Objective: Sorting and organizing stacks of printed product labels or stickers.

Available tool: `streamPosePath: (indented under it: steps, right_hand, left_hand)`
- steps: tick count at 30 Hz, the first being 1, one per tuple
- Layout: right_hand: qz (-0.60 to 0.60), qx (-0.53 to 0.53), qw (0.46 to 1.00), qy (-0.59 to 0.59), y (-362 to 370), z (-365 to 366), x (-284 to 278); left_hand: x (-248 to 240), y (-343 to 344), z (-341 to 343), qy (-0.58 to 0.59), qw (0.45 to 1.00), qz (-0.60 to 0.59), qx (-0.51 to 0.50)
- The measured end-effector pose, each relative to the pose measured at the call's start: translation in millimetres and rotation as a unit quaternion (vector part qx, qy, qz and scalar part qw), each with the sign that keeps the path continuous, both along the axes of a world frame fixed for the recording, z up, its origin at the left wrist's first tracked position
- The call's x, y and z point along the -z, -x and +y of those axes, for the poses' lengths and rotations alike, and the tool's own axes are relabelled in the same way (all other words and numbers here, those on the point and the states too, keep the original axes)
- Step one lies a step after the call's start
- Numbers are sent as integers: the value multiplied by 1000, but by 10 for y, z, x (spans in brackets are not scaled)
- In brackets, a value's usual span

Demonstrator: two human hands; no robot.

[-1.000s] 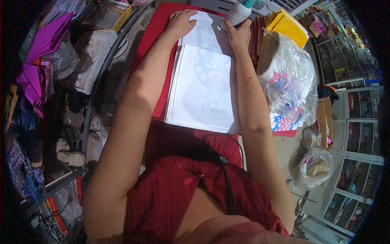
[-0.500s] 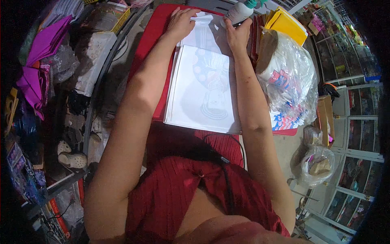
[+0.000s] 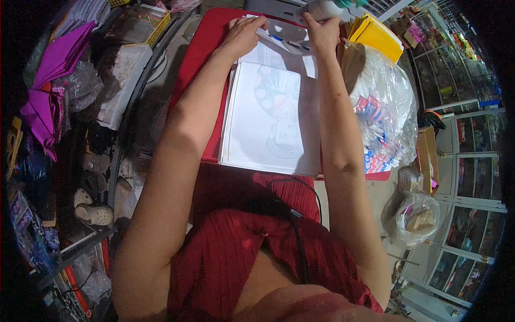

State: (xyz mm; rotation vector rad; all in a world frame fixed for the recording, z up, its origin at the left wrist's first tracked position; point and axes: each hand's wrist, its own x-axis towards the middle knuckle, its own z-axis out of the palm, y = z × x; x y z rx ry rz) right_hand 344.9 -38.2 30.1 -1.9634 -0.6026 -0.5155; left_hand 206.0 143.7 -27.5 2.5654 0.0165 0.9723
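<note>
A stack of white paper sheets with a faint printed figure lies on the red table. Beyond it, a white sheet has its far part raised and curled, with dark blue print on it. My left hand is closed at that sheet's far left edge, fingers bent over the paper. In my right hand is a white bottle with a green top, tipped sideways at the table's far edge. The top is partly cut off by the picture's edge.
Right of the papers sit a clear plastic bag of white goods and yellow envelopes. Purple folded material hangs at the left. Glass-fronted shelves line the right side, and a bag stands on the floor.
The bottle has tilted from near upright to sideways and shifted slightly right with my right hand. The far sheet's edge has curled up, showing blue print.
</note>
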Motion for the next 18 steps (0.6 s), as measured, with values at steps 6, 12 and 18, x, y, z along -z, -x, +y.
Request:
streamPosePath:
  steps: [6,12,18]
  right_hand:
    - [5,-11,981,195,-133,160,163]
    - [57,-19,966,251,-265,187,222]
    - [-225,-14,938,263,349,-213,-264]
  left_hand:
    - [-7,23,6,30,999,10,22]
    - [-12,7,23,28,999,-3,18]
    - [-63,-15,44,79,996,34,26]
